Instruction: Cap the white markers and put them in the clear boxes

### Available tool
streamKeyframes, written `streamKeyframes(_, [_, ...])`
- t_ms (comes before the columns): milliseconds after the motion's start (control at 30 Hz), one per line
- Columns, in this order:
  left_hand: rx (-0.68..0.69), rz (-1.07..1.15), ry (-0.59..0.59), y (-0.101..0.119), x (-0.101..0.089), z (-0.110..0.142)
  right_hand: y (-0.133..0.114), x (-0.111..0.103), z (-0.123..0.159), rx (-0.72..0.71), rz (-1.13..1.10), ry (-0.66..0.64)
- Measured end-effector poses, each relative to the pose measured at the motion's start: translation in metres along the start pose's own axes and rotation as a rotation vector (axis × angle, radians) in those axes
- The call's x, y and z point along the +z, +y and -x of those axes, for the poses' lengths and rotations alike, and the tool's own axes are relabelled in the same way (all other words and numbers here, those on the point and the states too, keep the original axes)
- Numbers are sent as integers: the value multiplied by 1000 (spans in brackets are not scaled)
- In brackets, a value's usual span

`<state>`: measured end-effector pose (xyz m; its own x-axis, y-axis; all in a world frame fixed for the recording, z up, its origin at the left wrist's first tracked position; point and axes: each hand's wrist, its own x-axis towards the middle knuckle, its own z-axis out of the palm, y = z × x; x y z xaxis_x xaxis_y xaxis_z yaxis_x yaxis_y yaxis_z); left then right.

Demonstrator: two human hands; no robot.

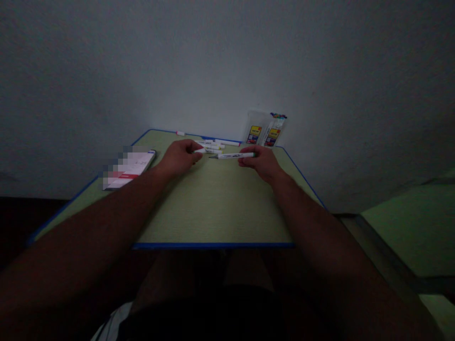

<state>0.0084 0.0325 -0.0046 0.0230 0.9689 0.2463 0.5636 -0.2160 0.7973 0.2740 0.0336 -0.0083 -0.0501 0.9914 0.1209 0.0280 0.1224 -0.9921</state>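
Bare forearms (316, 227) are spanning a bench (220, 203); the right grip (263, 162) is pinching an uncapped marker (232, 155) above it, the left grip (179, 157) apparently a white cap (199, 150); holding both level is probably helping most.

1 uncapped white marker (229, 156), near-level, dark tip (213, 157) leftward, in right grip (262, 161), 1 white piece (199, 150) in left grip (179, 158)

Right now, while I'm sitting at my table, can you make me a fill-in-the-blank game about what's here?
1. The right hand holds a white marker with its dark tip toward the ____ hand.
2. The edging around the pale green table is ____.
3. The bold stripe on the lit phone is ____.
4. Behind the plastic marker cases rises a grey ____.

Missing words: left; blue; red; wall.
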Motion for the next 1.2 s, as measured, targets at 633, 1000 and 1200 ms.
streamKeyframes(633, [-2,-50,-38,-4,1,0,-1,1,-1,-2,2,16])
streamKeyframes(1000, [25,-107,-36,3,0,4,3,-2,-4,-41,-69,13])
streamKeyframes(1200, [58,-94,-41,5,0,5,8,-5,-7,-81,-97,-31])
